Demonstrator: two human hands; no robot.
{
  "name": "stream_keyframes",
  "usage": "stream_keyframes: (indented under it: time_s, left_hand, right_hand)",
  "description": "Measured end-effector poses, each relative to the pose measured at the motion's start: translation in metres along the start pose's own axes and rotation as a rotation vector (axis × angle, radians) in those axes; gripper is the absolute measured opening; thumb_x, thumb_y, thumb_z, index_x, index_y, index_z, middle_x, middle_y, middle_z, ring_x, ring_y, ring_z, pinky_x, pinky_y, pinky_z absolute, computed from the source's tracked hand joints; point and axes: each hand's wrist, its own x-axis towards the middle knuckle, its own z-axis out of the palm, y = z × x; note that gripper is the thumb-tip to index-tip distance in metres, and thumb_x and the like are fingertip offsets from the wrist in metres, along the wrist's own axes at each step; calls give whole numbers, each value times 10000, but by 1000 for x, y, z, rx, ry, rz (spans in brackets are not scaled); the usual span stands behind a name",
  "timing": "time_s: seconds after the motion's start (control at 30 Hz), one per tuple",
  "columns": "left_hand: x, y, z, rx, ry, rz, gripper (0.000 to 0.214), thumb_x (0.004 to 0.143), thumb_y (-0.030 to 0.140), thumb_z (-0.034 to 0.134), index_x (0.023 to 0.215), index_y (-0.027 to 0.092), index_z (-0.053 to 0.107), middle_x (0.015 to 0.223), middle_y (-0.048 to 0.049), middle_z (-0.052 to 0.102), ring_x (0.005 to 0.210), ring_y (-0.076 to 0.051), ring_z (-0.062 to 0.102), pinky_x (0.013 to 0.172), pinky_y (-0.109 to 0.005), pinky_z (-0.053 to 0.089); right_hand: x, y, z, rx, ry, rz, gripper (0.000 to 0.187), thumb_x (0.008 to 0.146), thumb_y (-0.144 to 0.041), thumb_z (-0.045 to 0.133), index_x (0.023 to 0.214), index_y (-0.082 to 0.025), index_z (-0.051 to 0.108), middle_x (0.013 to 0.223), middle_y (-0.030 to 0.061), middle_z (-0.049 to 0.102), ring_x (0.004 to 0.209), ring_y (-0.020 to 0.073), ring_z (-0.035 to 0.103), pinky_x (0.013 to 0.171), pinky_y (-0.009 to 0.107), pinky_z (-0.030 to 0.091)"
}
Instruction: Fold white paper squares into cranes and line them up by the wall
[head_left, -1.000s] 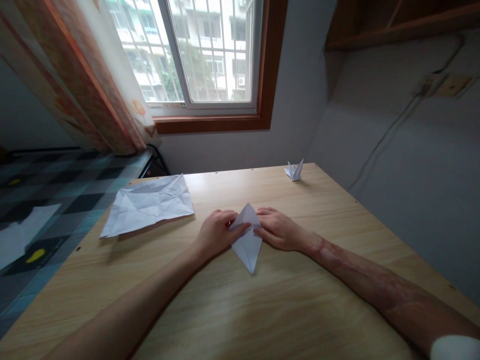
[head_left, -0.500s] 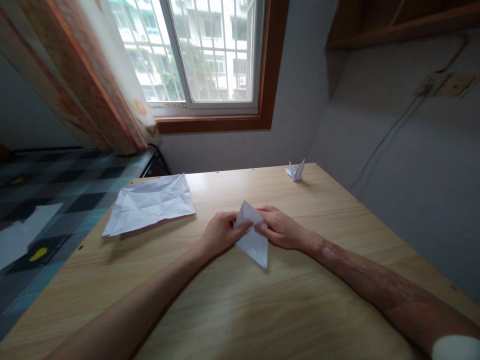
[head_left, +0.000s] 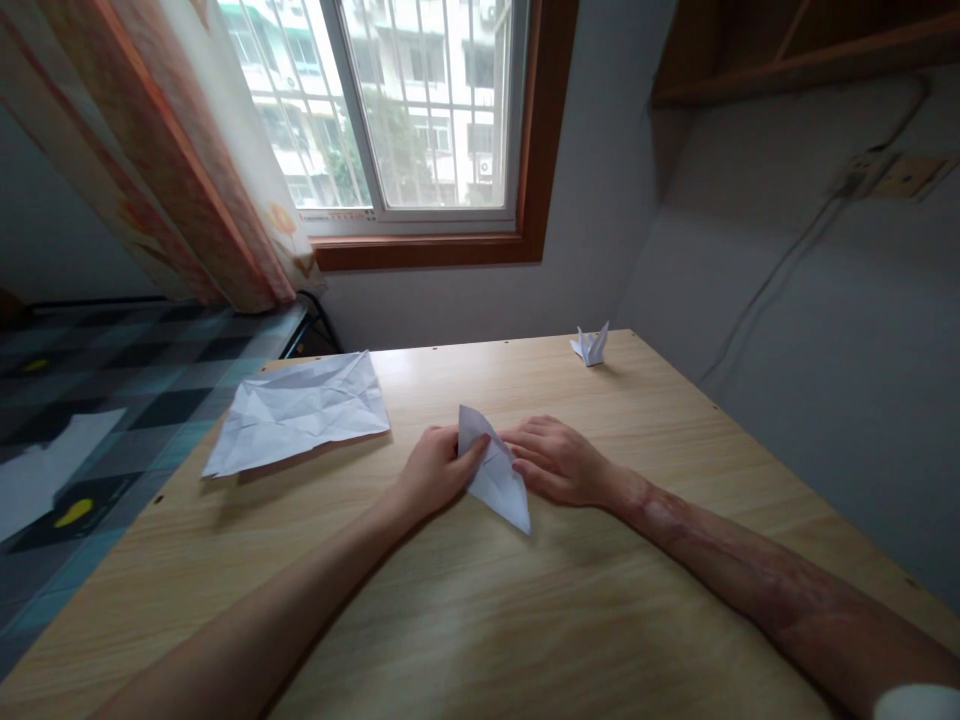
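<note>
Paper fold (head_left: 496, 480) had turned on the desk (head_left: 525, 620), flap newly raised; your left hand (head_left: 435, 470) pinched it; your right hand (head_left: 553, 462) lay spread, steadying.

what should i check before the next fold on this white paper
1. Left hand holds the folded paper: ok, thumb on top.
2. Right hand at the paper's right edge: ok, fingers against it.
3. Paper flat on the table: not ok, far flap stands up.
4. Near tip free of fingers: ok.
5. Creased sheet apart from the hands: ok, lies to the left.
6. Edges lined up: cannot tell.
</note>
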Motion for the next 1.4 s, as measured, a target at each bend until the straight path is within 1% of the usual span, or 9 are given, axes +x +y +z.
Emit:
stream_keyframes:
  time_s: [0.17,0.33,0.5,0.67,0.77,0.87,1.0,1.27,1.4]
  left_hand:
    - [2,-2,-4,-60,-47,55,585,1087,570,445,749,169,702,697,-15,646,684,-181,587,688,-283,469]
    - [1,0,-8,34,-39,44,468,1015,509,513,705,186,649,680,-18,653,715,-215,597,778,-339,497]
    - [1,1,-12,15,-102,95,432,1026,468,443,845,187,717,824,-40,754,831,-255,671,900,-383,503]
    - [-1,0,-13,-13,-146,135,488,1106,473,350,961,202,729,991,-44,804,978,-262,700,1019,-383,479]
    - [-3,1,-13,48,-173,144,397,1089,470,440,944,205,699,940,-36,762,936,-245,666,965,-370,483]
    - [-4,1,-11,90,-134,138,286,1034,429,554,874,206,635,825,-14,664,838,-215,600,823,-333,475]
    - [-3,-3,-8,-14,-79,102,343,1046,441,571,793,212,539,724,30,542,709,-159,504,667,-281,412]
    - [-3,-10,-5,-319,-52,23,265,1022,460,658,1027,195,649,945,-33,724,879,-195,679,784,-302,551]
    - [-3,-12,-4,-159,190,65,244,893,312,770,1014,219,580,1012,-32,665,925,-202,662,796,-317,557]
  right_hand:
    - [-2,-1,0,-4,33,-4,310,1106,-297,563,1396,-232,652,1201,116,774,1094,277,716,994,442,546]
    - [-2,-1,2,-5,55,9,172,1079,-321,650,1229,-237,665,1090,84,781,1001,251,725,938,408,554]
    - [-1,4,3,-6,-16,-48,405,995,-497,815,1293,-255,688,1210,98,784,1097,260,737,985,415,572]
    - [0,5,3,-79,-44,-89,328,1059,-411,745,1348,-257,723,1253,96,765,1060,231,718,965,395,576]
    - [0,5,3,-104,-51,-98,243,1089,-331,689,1314,-271,759,1199,81,763,1008,214,703,945,382,582]
    - [0,6,4,-102,-38,-111,192,1100,-293,667,1240,-277,796,1147,72,764,987,204,698,930,367,588]
    - [-2,8,6,-118,-51,-136,177,1092,-291,680,1200,-291,820,1140,73,758,957,200,688,915,373,591]
    - [0,7,5,-70,-19,-60,140,1054,-261,709,1156,-242,803,1138,88,786,990,232,712,936,405,614]
    - [0,8,6,-44,18,-51,174,1055,-192,665,1150,-248,800,1098,82,801,978,236,706,925,409,622]
